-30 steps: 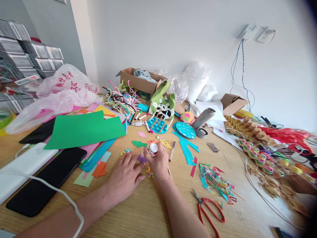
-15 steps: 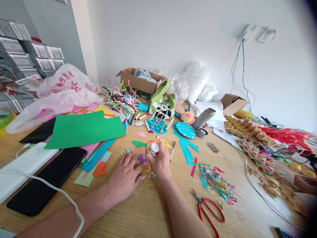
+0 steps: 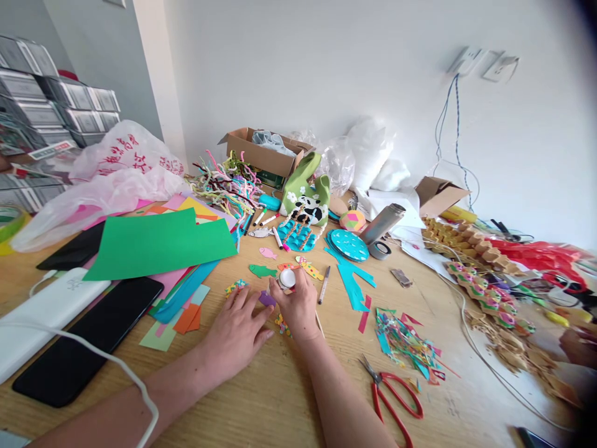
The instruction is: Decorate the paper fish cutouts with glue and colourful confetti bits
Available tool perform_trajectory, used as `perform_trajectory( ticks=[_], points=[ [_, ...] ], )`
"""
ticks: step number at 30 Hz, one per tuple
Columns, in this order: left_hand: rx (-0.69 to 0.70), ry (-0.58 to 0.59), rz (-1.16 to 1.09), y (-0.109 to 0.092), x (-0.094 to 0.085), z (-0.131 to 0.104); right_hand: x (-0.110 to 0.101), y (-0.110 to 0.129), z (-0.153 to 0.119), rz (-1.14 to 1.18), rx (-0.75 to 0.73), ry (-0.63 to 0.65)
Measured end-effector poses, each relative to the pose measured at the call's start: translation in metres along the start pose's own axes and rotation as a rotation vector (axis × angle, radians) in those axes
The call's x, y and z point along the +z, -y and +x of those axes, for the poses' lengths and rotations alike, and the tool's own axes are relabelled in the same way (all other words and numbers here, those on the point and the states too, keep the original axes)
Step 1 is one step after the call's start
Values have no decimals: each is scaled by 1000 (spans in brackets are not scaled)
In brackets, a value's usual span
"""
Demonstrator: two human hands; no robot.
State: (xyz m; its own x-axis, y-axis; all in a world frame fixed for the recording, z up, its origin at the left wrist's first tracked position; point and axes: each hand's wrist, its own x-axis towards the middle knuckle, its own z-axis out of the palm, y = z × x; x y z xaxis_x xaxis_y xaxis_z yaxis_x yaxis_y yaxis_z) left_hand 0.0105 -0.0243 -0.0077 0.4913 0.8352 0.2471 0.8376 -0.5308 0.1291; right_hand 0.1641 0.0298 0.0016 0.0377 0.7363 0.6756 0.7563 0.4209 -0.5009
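Observation:
My right hand [image 3: 297,306] grips a small bottle with a round white top [image 3: 286,279], held above the paper fish. My left hand [image 3: 240,330] lies on the table with fingers spread, its fingertips beside a purple paper fish [image 3: 267,298] and a yellow-and-blue patterned piece [image 3: 236,287]. Behind the hands are a green paper fish [image 3: 262,270], a pink one [image 3: 267,252] and an orange-yellow one [image 3: 312,270]. Another patterned piece [image 3: 282,325] shows partly between the hands. A pen [image 3: 324,284] lies right of my right hand.
Red-handled scissors [image 3: 396,398] and paper scraps [image 3: 408,342] lie at the right. Green paper [image 3: 158,246], a black phone [image 3: 88,339] and a white power bank [image 3: 51,317] are at the left. A metal flask [image 3: 383,224] leans behind. Another person's hand [image 3: 578,345] shows at the far right.
My right hand has shifted slightly left with the bottle, uncovering more of a thin stick beside its wrist. My left hand stays in place. The other person's hand has moved slightly right.

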Motion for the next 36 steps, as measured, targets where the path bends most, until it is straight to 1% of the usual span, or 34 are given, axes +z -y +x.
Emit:
perform_trajectory(
  ticks=[6,13,18,25,32,36],
  points=[
    [-7,5,-13,0,0,-1,0,-1,0,8,-1,9],
    [-17,29,-11,0,0,0,-2,-6,0,-38,40,-6],
    [-12,36,-20,0,0,-1,-3,-6,0,-74,13,-17],
    [-4,15,-26,1,0,-1,-3,0,0,-13,-5,26],
    [-10,10,-17,0,0,-1,0,0,-1,6,-12,12],
    [-12,-6,-19,0,1,-1,-2,-3,0,-36,3,3]
  ],
)
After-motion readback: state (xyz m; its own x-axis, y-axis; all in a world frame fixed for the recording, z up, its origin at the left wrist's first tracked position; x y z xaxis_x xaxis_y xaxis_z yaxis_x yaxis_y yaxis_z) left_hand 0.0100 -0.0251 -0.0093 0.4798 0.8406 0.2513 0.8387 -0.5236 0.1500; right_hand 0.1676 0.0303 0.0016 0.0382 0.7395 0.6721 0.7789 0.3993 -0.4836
